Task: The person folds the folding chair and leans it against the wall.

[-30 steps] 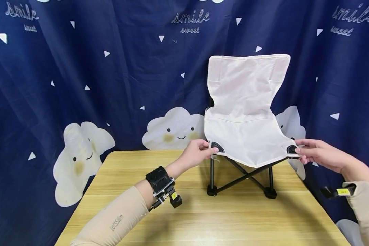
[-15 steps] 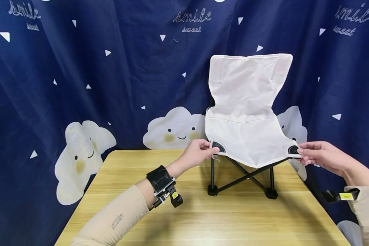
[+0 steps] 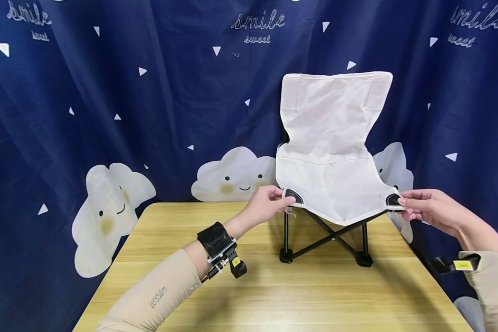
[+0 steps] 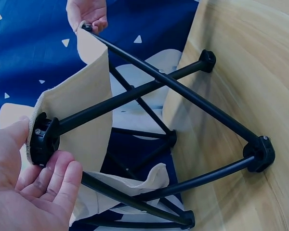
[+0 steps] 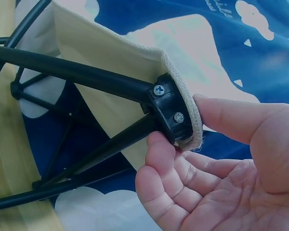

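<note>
While the folding chair stands unfolded on the wooden table, the half-curled left hand pinches one front seat corner and the half-curled right hand the other; in the wrist views the cloth hides both thumb tips, and both sleeves are cut off in the head view

In the head view, the seat is hiding part of the frame; edges are cutting off 2 sleeves.
</note>
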Demonstrator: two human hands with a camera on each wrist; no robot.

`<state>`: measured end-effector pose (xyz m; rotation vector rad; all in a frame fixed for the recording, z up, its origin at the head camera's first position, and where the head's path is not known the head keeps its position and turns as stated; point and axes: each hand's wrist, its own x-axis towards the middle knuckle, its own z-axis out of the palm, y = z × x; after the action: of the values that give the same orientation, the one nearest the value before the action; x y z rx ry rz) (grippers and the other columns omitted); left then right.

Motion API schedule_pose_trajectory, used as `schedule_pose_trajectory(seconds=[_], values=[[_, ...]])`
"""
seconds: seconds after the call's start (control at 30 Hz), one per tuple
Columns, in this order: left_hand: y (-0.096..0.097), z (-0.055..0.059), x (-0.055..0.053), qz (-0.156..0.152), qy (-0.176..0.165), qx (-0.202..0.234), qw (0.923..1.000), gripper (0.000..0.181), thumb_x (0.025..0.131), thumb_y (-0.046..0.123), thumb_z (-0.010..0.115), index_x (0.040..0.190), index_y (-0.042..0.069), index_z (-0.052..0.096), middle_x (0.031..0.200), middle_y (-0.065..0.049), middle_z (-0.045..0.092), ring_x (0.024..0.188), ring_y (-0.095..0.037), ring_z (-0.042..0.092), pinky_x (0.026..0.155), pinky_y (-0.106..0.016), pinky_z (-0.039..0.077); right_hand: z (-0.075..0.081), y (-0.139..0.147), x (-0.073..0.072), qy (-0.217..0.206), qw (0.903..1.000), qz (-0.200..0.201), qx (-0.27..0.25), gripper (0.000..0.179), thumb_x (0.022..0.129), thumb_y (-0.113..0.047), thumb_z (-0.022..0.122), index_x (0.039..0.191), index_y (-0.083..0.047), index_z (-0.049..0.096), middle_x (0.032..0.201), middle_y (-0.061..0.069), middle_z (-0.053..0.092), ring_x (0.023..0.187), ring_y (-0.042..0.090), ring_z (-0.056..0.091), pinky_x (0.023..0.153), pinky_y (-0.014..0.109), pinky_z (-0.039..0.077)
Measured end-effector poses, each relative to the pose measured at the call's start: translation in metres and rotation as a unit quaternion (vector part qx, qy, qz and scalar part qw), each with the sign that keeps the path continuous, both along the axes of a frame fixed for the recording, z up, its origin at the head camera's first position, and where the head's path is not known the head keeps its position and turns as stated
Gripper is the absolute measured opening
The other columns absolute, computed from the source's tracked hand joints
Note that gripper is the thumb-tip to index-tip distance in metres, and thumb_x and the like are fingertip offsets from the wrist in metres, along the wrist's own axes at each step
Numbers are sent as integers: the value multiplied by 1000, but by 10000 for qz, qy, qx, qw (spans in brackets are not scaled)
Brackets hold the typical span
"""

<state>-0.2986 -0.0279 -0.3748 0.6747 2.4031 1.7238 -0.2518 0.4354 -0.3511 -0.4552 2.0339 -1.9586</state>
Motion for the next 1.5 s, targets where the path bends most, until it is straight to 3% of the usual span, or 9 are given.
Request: schedule_pose_trajectory(seconds=[0.3, 0.67, 0.83, 0.97, 1.1, 1.2, 1.37, 1.5], values=[[1, 3, -1, -3, 110, 38, 9999, 25, 102, 29, 79, 103, 4, 77, 84, -2, 75, 78, -14, 70, 70, -22, 54, 4, -5, 0, 81, 9999, -81, 129, 42, 110, 10, 42, 111, -12, 77, 95, 1, 79, 80, 8, 74, 74, 20, 62], [1, 10, -2, -14, 216, -5, 9998, 24, 102, 28, 78, 101, 4, 77, 87, -3, 78, 76, -7, 69, 69, -22, 55, 11, -15, -1, 101, 9995, -237, 198, 41, 110, 10, 44, 109, -13, 78, 92, 1, 78, 77, 7, 72, 71, 19, 62], [1, 11, -4, 78, 341, -86, 9994, 24, 102, 29, 79, 99, 5, 77, 87, -4, 78, 78, -13, 71, 67, -21, 51, 12, -20, -3, 216, 9986, -383, 286, 42, 110, 9, 46, 108, -16, 79, 92, 1, 78, 76, 7, 71, 70, 19, 61], [1, 12, -5, 128, 400, -147, 9990, 25, 102, 31, 79, 101, 6, 78, 92, -9, 80, 80, -12, 71, 67, -22, 51, 13, -25, -4, 273, 9981, -467, 288, 42, 109, 9, 47, 108, -17, 80, 92, 0, 78, 76, 7, 71, 70, 19, 60], [1, 13, -5, 107, 360, -129, 9992, 26, 102, 31, 78, 103, 5, 77, 101, -22, 80, 78, -7, 68, 67, -22, 51, 15, -29, -4, 258, 9981, -510, 219, 42, 109, 9, 47, 109, -16, 80, 92, 0, 78, 76, 7, 71, 70, 19, 60], [1, 14, -4, 90, 358, -104, 9993, 26, 102, 30, 78, 104, 4, 77, 104, -26, 79, 79, -12, 70, 67, -21, 52, 17, -32, -4, 270, 9985, -454, 127, 43, 109, 10, 45, 110, -15, 80, 93, 0, 78, 76, 7, 71, 70, 19, 60], [0, 17, -3, 78, 375, -84, 9992, 27, 102, 31, 78, 105, 4, 78, 100, -20, 81, 89, -31, 76, 68, -21, 54, 19, -35, -3, 300, 9985, -438, 96, 44, 109, 11, 45, 109, -16, 80, 93, 0, 78, 76, 7, 71, 69, 18, 60], [-1, 19, -2, 37, 390, -104, 9992, 26, 102, 30, 78, 103, 4, 77, 100, -21, 81, 86, -29, 76, 67, -21, 54, 21, -39, -2, 323, 9979, -515, 203, 44, 109, 10, 45, 108, -17, 80, 92, 0, 78, 75, 8, 70, 69, 19, 59]])
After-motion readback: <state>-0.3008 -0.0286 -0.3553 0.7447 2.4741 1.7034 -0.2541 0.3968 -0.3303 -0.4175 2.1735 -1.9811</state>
